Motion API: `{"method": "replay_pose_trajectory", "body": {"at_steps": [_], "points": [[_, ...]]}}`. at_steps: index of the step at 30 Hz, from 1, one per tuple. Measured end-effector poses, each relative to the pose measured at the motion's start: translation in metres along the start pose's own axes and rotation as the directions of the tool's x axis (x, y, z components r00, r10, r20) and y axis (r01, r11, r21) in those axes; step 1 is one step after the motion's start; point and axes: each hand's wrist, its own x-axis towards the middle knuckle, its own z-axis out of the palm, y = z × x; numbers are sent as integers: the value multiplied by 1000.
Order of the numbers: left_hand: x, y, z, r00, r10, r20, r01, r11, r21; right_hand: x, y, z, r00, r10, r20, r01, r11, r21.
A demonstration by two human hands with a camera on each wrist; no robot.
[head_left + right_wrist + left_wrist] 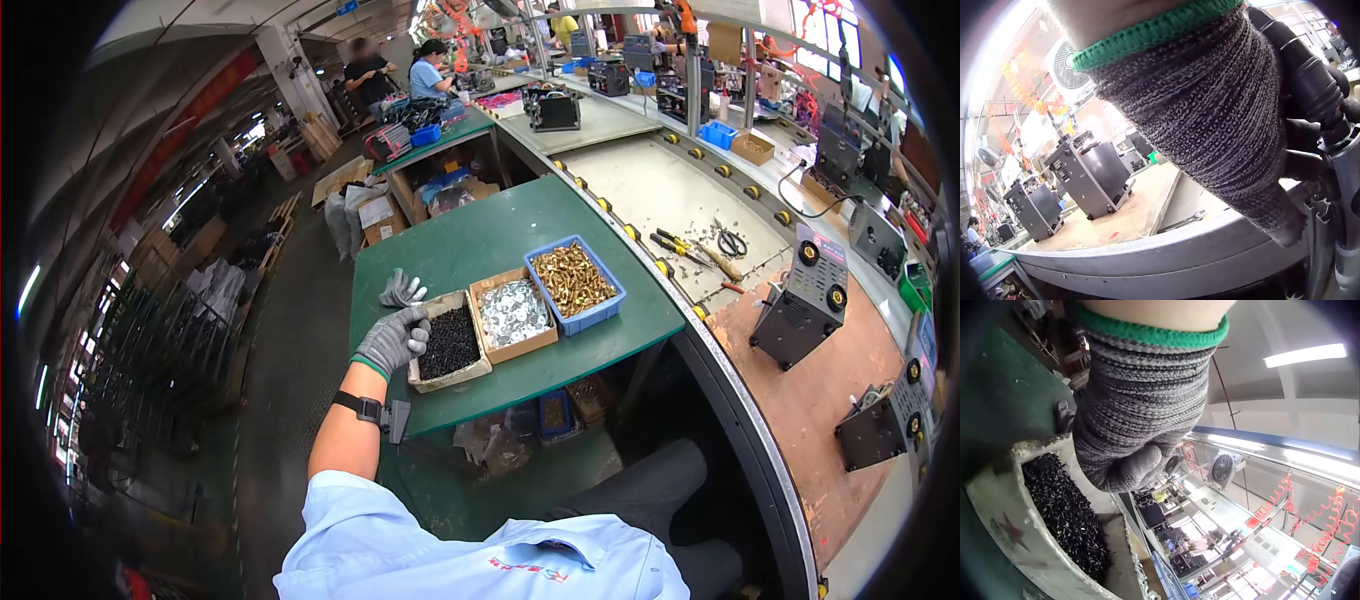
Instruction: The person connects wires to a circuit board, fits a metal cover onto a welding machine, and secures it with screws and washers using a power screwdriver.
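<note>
My left hand, in a grey knit glove with a green cuff, is at the left edge of a carton of small black screws. Its fingers are curled in the left wrist view, and no thing shows in them. A grey glove lies on the green table just beyond that hand. Only the right wrist view has my right hand, in a dark knit glove. Beside it stands a black cylindrical piece above metal tubes; the right fingers are largely hidden, and I cannot tell whether they grip it.
On the green table, a carton of silvery metal pieces and a blue bin of brass-coloured fasteners stand side by side. To the right runs a conveyor line with pliers and black-cased machines. People work farther back.
</note>
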Motion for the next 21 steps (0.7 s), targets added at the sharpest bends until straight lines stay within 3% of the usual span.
{"method": "replay_pose_trajectory", "body": {"at_steps": [4,6,10,14,16,17,18,20,21], "points": [[-10,-2,23,994,85,-65,-83,996,39,20,-27,-53,999,-51,19,52,999,-10],[-20,-4,33,979,192,63,-188,980,-66,30,-45,-81,997,-74,34,74,997,-8],[-12,-9,28,969,236,72,-225,965,-139,56,-80,-145,990,-129,54,130,991,-14],[-8,-10,-1,978,210,-12,-209,969,-135,85,-117,-211,980,-187,75,189,982,-23],[-10,-11,-9,994,77,-83,-92,977,-194,97,-135,-242,972,-216,88,219,975,-26],[-16,-11,-8,995,90,-50,-98,980,-176,102,-142,-257,969,-227,98,230,973,-27],[-18,-14,-4,991,74,109,-34,944,-328,102,-143,-266,969,-221,114,225,974,-24],[-34,-21,38,952,152,265,-85,965,-249,79,-117,-266,970,-145,194,150,989,-9],[-43,-32,70,953,182,243,-148,977,-154,55,-92,-258,965,-79,252,83,997,-2]]}}
